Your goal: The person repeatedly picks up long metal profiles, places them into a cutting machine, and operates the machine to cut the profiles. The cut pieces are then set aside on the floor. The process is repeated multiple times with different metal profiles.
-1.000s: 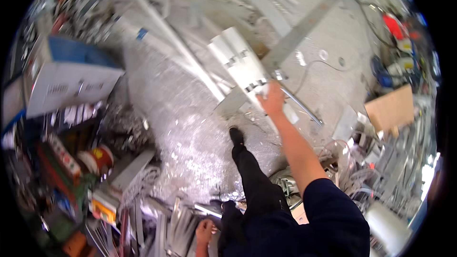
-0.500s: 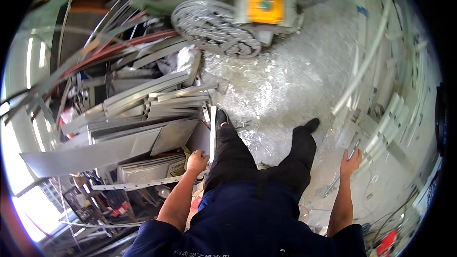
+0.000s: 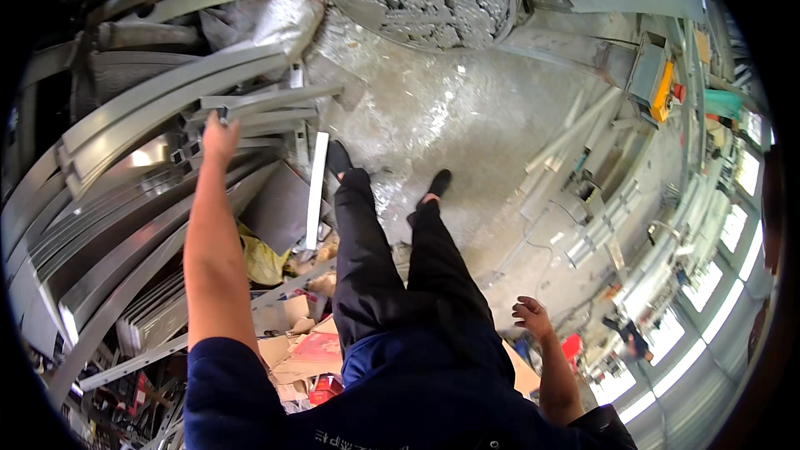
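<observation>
We are seeing the pale metal bar (image 3: 287, 97) lying across the metal stack (image 3: 262, 127), its right end jutting past the stack's right-hand edge toward the floor (image 3: 450, 117). Our left hand (image 3: 218, 140) is resting at the bar's left end; its fingertips are too small and blurred there, so we cannot tell whether they are gripping or only touching. We are judging that cut ends may be sharp, so we are favouring contact on flat faces and a steady wrist, and minding the overhanging end, which could be tipping or catching its neighbours. Our right hand (image 3: 531, 317) is hanging with fingers loosely parted, apparently empty, well apart from the stack; it could be helping with balance. Nearer our feet, the white strip (image 3: 317, 192) is standing out beside the left shoe (image 3: 338, 158), so we are wanting careful footing there.
</observation>
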The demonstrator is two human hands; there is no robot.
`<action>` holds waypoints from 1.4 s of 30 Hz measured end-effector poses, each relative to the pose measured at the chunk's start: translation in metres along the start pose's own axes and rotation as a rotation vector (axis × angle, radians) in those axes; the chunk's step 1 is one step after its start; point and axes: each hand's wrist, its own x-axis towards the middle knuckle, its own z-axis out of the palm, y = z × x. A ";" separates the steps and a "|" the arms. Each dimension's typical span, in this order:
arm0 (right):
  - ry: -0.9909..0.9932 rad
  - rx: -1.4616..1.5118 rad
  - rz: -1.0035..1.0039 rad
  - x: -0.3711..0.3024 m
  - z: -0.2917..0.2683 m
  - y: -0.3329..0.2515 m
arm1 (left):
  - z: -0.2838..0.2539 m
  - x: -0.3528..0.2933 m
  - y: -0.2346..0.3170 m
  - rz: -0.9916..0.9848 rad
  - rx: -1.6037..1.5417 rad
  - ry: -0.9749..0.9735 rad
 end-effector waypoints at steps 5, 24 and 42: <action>0.247 0.155 0.039 -0.048 -0.004 -0.011 | 0.040 0.025 -0.008 -0.103 -0.024 0.012; -0.372 0.216 -0.411 -0.024 0.214 -0.212 | -0.142 -0.183 0.172 0.153 -0.575 0.085; -0.660 1.043 -0.918 -0.196 0.141 -0.636 | -0.262 -0.181 0.459 1.196 -0.521 0.376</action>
